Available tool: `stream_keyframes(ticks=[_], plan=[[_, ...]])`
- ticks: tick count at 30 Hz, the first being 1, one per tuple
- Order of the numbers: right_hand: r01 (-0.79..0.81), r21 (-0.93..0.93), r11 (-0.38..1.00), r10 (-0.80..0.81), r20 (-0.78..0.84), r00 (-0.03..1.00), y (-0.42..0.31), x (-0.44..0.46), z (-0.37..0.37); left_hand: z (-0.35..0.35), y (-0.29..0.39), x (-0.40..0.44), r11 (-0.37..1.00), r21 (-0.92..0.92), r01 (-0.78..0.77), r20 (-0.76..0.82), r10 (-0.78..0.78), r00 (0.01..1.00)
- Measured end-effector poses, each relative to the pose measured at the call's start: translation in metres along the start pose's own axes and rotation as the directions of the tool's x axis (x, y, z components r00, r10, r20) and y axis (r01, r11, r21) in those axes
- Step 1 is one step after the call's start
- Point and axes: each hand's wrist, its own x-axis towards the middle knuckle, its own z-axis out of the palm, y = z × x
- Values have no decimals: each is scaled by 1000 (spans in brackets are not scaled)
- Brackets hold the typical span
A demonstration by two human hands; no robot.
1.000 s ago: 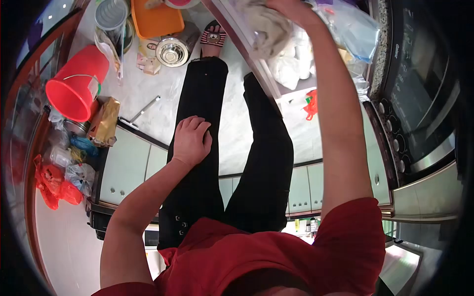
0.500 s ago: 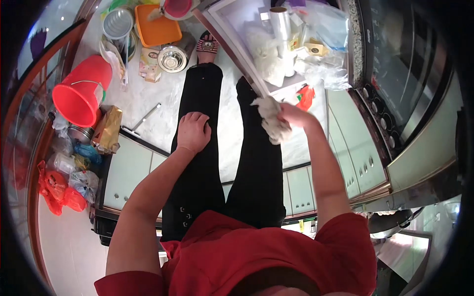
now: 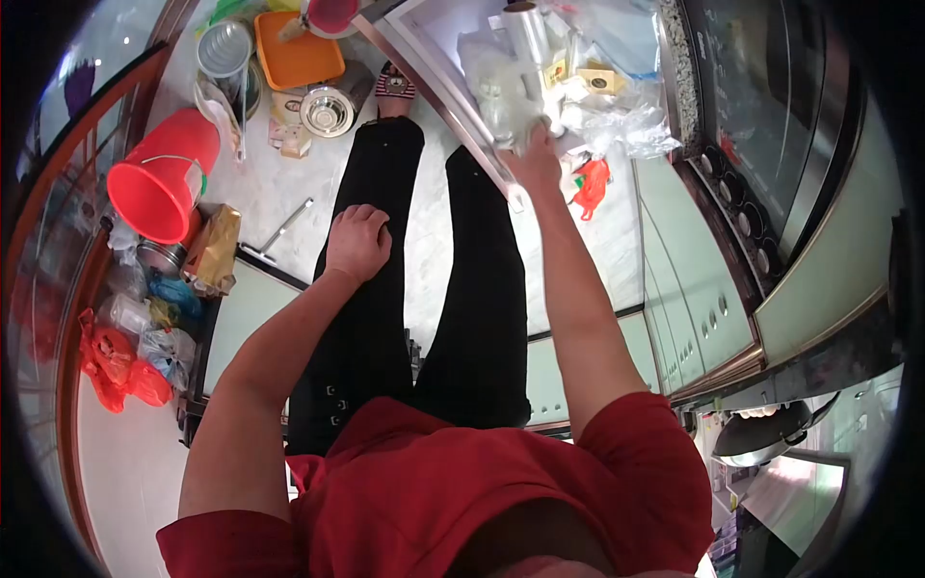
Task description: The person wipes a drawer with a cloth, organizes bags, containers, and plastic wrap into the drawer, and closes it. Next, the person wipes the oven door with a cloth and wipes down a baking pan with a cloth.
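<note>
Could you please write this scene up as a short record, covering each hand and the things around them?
Left hand: resting on the black trousers, nothing visibly held
Right hand: at the near end of the open drawer; grip unclear
Drawer contents: clear roll, crumpled clear plastic
Far left: red bucket
Floor ahead: orange tray

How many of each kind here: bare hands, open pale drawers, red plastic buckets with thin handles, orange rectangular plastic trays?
Bare hands: 2, left hand and right hand
Open pale drawer: 1
Red plastic bucket with thin handle: 1
Orange rectangular plastic tray: 1
Total: 5
</note>
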Motion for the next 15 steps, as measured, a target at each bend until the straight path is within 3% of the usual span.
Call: stream_keyframes(ticks=[3,6,9,11,13,15], plan=[[28,-133,991,-34,-41,999,-30,32,19,2,-2,0,1000,-8,2,-10,-2,1000],[153,-180,972,-120,180,976,-39,48,1,0,-2,-1,1000,-12,2,-27,-2,1000],[320,-30,947,-320,-20,947,-27,29,-39,3,-4,-2,999,-47,12,-48,-15,999],[231,11,973,-231,-32,973,-25,7,-89,3,-4,-3,999,-46,20,-42,-22,999],[290,100,952,-269,-181,946,-6,1,-128,3,-5,-3,999,-48,18,-48,-20,999],[140,125,982,-125,-122,985,-15,5,-174,4,-5,-4,999,-53,1,-60,-4,998]])
